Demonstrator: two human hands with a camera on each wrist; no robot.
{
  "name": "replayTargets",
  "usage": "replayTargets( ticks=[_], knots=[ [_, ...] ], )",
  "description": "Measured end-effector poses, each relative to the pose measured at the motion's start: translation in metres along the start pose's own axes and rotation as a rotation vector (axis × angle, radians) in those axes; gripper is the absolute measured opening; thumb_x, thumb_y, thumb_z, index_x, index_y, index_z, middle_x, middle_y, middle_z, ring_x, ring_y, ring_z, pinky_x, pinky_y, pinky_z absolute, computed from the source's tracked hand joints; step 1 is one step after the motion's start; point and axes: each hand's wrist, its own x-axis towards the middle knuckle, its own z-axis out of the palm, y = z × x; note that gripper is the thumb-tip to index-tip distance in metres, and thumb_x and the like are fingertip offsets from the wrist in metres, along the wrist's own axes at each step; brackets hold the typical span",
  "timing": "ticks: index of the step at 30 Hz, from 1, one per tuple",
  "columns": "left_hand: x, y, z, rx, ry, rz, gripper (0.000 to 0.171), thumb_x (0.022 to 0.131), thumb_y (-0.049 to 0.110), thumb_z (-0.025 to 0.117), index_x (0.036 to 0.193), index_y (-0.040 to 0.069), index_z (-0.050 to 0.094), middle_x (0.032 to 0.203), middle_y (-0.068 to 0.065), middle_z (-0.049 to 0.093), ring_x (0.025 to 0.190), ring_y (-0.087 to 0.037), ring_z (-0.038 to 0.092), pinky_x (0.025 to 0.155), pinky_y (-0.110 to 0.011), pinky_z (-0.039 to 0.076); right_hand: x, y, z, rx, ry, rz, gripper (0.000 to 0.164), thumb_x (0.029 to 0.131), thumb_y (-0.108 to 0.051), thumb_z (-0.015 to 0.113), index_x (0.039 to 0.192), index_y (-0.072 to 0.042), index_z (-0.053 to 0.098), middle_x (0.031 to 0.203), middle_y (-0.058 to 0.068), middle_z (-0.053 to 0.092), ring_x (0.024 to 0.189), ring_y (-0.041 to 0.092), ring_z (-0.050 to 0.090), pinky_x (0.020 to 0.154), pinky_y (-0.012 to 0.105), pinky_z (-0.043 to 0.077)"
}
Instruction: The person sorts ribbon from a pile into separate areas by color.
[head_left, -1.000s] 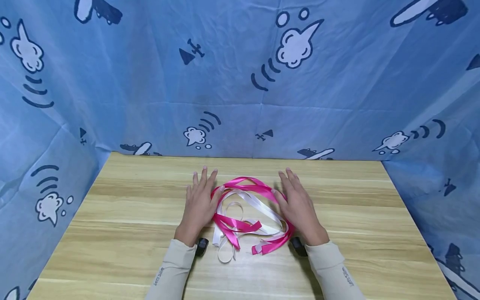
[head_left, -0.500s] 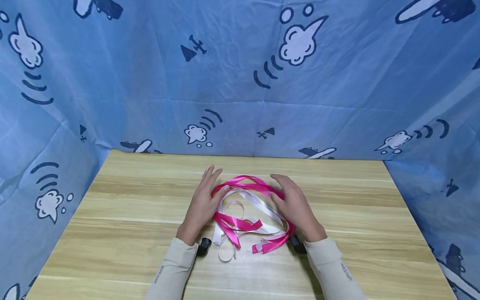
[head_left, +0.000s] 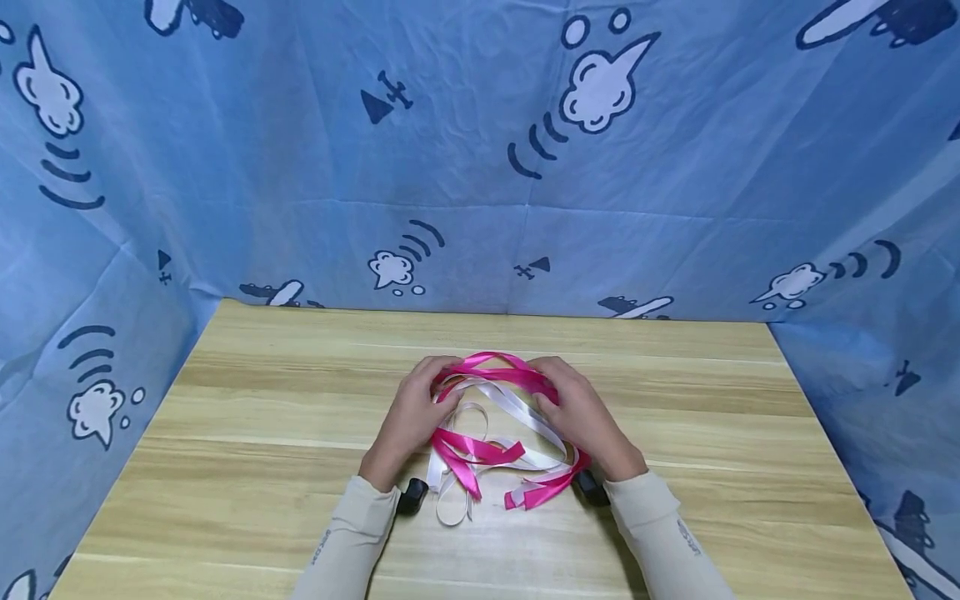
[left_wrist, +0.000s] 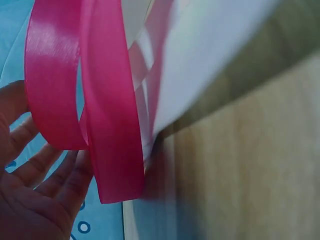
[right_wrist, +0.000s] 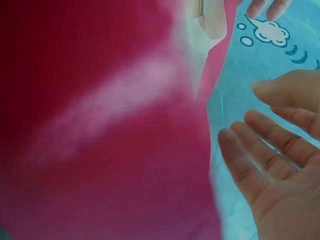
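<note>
A loose coil of glossy pink ribbon (head_left: 498, 361) lies on the table in the head view, with white ribbon (head_left: 525, 408) looped inside it. My left hand (head_left: 412, 408) is at the coil's left side, fingers bent loosely around its outside. In the left wrist view the pink loops (left_wrist: 107, 100) hang in front of those fingers (left_wrist: 37, 167), which do not pinch them. My right hand (head_left: 577, 408) curves around the right side. Seen from the right wrist, its fingers (right_wrist: 250, 165) are spread and relaxed beside the close pink ribbon (right_wrist: 110, 125).
A thin cream ribbon (head_left: 452, 523) curls at the near side of the coil, by the cut pink ends (head_left: 480, 454). Black wrist devices (head_left: 412, 497) sit under both wrists. Blue printed cloth (head_left: 465, 167) walls off the back and sides of the wooden table (head_left: 262, 400).
Both hands have turned from lying flat beside the ribbons to curving inward around the coil, with their fingers bent and closer together. The ribbons have hardly moved.
</note>
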Motion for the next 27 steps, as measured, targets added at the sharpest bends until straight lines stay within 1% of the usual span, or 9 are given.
replayTargets(
  ticks=[3, 7, 11, 14, 18, 21, 24, 27],
  knots=[
    [0.001, 0.000, 0.001, 0.007, -0.027, -0.014, 0.041, 0.091, 0.002, 0.078, 0.131, 0.008, 0.069, 0.128, -0.011, 0.069, 0.122, -0.029, 0.065, 0.110, -0.046, 0.052, 0.003, 0.000, 0.002, -0.044, -0.009, -0.023, 0.039, 0.090, 0.000, 0.077, 0.128, 0.000, 0.068, 0.126, 0.016, 0.069, 0.117, 0.034, 0.067, 0.103, 0.052, 0.056],
    [0.004, 0.000, 0.002, -0.010, -0.050, -0.045, 0.040, 0.092, 0.003, 0.077, 0.131, 0.008, 0.069, 0.128, -0.011, 0.070, 0.121, -0.029, 0.065, 0.108, -0.046, 0.053, 0.008, 0.003, 0.005, -0.070, -0.046, -0.004, 0.038, 0.091, -0.001, 0.076, 0.128, 0.001, 0.068, 0.127, 0.017, 0.070, 0.118, 0.035, 0.067, 0.105, 0.053, 0.055],
    [0.007, -0.002, 0.005, -0.115, -0.064, -0.120, 0.037, 0.093, 0.001, 0.075, 0.129, 0.008, 0.070, 0.125, -0.012, 0.072, 0.117, -0.028, 0.068, 0.102, -0.046, 0.056, 0.013, 0.006, 0.008, -0.031, -0.097, 0.045, 0.041, 0.093, -0.003, 0.076, 0.133, 0.000, 0.067, 0.132, 0.017, 0.069, 0.124, 0.036, 0.065, 0.108, 0.054, 0.053],
    [0.009, -0.003, 0.006, -0.190, -0.062, -0.165, 0.035, 0.093, -0.004, 0.073, 0.127, 0.006, 0.071, 0.122, -0.013, 0.074, 0.114, -0.029, 0.070, 0.099, -0.045, 0.058, 0.017, 0.007, 0.010, 0.011, -0.122, 0.079, 0.042, 0.093, -0.003, 0.076, 0.134, -0.002, 0.067, 0.132, 0.017, 0.069, 0.123, 0.035, 0.065, 0.107, 0.053, 0.053],
    [0.010, -0.004, 0.007, -0.204, -0.052, -0.179, 0.031, 0.093, -0.008, 0.069, 0.123, 0.003, 0.072, 0.117, -0.016, 0.075, 0.110, -0.030, 0.072, 0.096, -0.044, 0.059, 0.021, 0.008, 0.014, 0.034, -0.138, 0.093, 0.041, 0.093, 0.000, 0.073, 0.133, -0.001, 0.067, 0.130, 0.018, 0.069, 0.119, 0.034, 0.065, 0.105, 0.052, 0.054],
    [0.009, -0.005, 0.009, -0.197, -0.050, -0.196, 0.028, 0.095, -0.008, 0.068, 0.119, 0.004, 0.073, 0.115, -0.015, 0.075, 0.106, -0.029, 0.072, 0.094, -0.040, 0.061, 0.023, 0.008, 0.016, 0.029, -0.148, 0.098, 0.039, 0.093, 0.002, 0.072, 0.132, 0.000, 0.067, 0.124, 0.018, 0.070, 0.111, 0.032, 0.063, 0.101, 0.051, 0.055],
    [0.009, -0.006, 0.009, -0.189, -0.046, -0.210, 0.025, 0.096, -0.007, 0.066, 0.116, 0.005, 0.074, 0.112, -0.013, 0.076, 0.102, -0.026, 0.072, 0.090, -0.036, 0.061, 0.024, 0.008, 0.017, 0.004, -0.150, 0.110, 0.037, 0.092, 0.002, 0.073, 0.129, 0.000, 0.069, 0.114, 0.015, 0.070, 0.102, 0.028, 0.061, 0.094, 0.047, 0.056],
    [0.009, -0.005, 0.009, -0.179, -0.038, -0.217, 0.022, 0.097, -0.006, 0.066, 0.113, 0.006, 0.076, 0.106, -0.011, 0.077, 0.097, -0.022, 0.072, 0.085, -0.031, 0.061, 0.024, 0.007, 0.017, -0.014, -0.155, 0.120, 0.029, 0.091, 0.003, 0.074, 0.120, -0.001, 0.072, 0.100, 0.011, 0.068, 0.093, 0.024, 0.056, 0.085, 0.040, 0.054]
  ],
)
